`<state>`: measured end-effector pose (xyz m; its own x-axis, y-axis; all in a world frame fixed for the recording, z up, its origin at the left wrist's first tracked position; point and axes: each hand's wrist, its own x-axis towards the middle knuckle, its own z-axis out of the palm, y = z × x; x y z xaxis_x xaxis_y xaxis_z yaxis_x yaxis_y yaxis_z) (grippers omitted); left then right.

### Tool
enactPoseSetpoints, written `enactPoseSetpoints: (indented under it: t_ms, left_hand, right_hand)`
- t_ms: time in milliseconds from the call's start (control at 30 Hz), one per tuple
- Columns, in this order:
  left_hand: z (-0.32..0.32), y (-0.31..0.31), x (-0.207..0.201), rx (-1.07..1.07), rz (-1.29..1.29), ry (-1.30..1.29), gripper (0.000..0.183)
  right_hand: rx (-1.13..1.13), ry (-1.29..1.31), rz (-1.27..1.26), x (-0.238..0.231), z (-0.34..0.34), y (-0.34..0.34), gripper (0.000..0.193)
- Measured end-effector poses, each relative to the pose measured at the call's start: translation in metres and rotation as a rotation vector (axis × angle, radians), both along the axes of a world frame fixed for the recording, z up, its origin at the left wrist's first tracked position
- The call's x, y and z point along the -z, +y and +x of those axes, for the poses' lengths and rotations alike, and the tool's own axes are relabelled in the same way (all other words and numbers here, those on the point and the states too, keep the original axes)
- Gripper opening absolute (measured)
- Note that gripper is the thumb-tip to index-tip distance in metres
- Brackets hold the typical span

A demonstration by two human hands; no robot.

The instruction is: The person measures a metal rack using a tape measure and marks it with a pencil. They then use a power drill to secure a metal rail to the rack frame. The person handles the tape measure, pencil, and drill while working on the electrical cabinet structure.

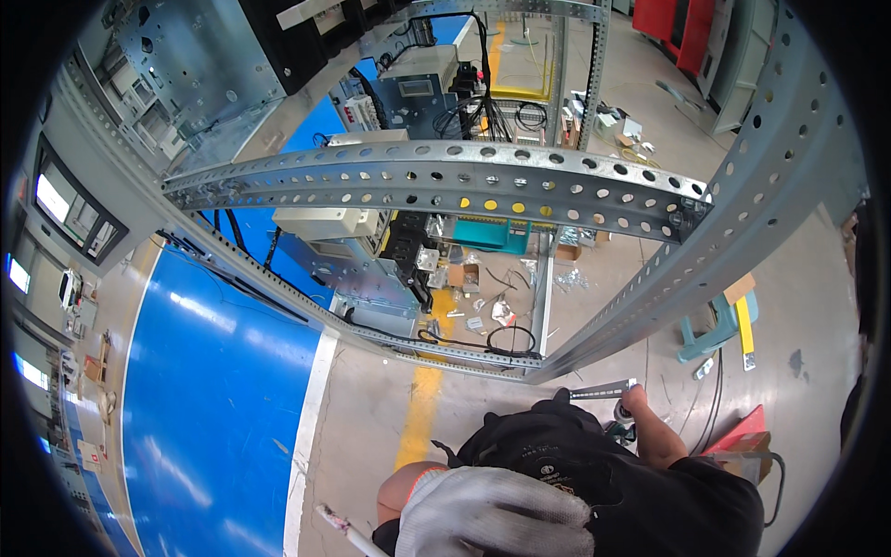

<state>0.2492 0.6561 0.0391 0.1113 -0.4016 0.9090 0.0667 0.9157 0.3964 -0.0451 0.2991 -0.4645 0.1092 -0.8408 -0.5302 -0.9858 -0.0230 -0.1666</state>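
Observation:
At the lower right, my bare right hand (635,399) is closed round the end of a short perforated metal strip (601,390). Just below that hand is a dark object with shiny parts (620,430), too small to make out. My left hand (497,515), in a grey knitted glove, lies across the front of my black shirt, very near the camera. Its back shows, but its fingertips are hidden, so their grip cannot be told. Left of the glove, a thin white rod (348,529) with a pinkish, worn tip juts up; what bears it is out of sight.
A perforated steel frame stands ahead, with a crossbeam (445,176) and a slanting post (650,278). Inside are grey electrical units (334,221), black cables (497,121), a teal tray (492,235) and scattered parts. A teal stool (715,330) stands right; blue flooring (213,371) spreads left.

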Motion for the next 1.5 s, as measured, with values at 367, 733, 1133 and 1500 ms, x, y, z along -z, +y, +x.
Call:
enactPoseSetpoints:
  t_ms: [367,733,1133,1500]
  left_hand:
    - [-0.006,0.003,0.01,-0.146,0.016,0.008,0.043]
    - [0.005,-0.018,0.166,-0.704,0.528,0.475,0.077]
    - [-0.014,-0.144,0.241,-0.498,0.889,-0.039,0.113]
    - [-0.087,-0.24,0.28,-0.856,0.841,0.302,0.08]
  right_hand:
    - [0.021,0.009,0.027,-0.005,0.002,0.002,0.048]
    - [0.014,0.022,0.052,-0.003,-0.003,0.0,0.045]
    - [0.26,-0.233,0.063,-0.029,0.02,-0.02,0.048]
    - [0.164,-0.487,0.157,-0.019,-0.031,-0.061,0.037]
